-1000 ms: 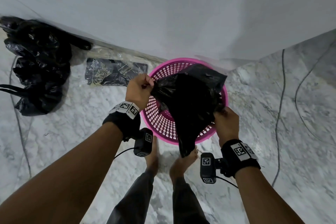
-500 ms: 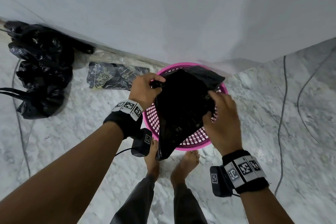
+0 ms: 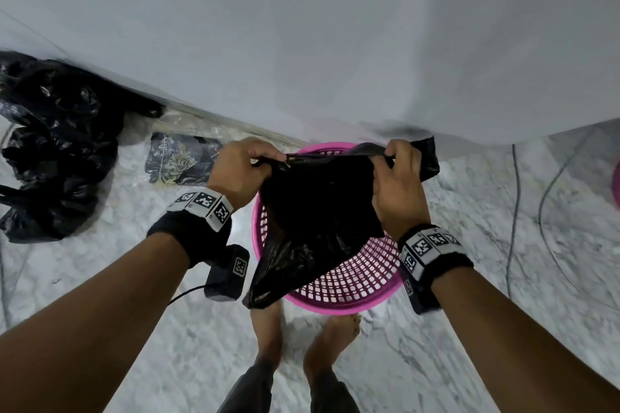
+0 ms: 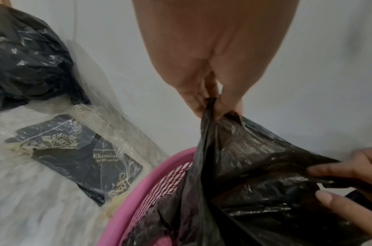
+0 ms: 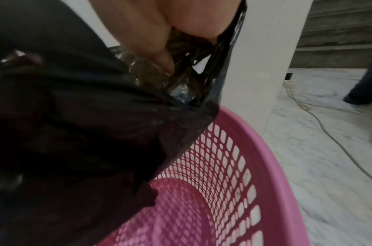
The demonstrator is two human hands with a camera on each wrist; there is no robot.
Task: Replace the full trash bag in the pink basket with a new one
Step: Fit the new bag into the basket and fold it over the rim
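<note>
While the new bag (image 3: 318, 211) hangs over the basket (image 3: 355, 282), both hands — left (image 3: 243, 171), right (image 3: 399, 184) — pinch its rim, fingers (image 4: 198, 98) pressed together.

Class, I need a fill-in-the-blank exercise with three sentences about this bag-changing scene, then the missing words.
1. Both hands hold the new black bag above the ____ basket.
2. The left hand ____ the bag's edge.
3. The full trash bag lies on the floor against the ____.

Missing words: pink; pinches; wall
</note>
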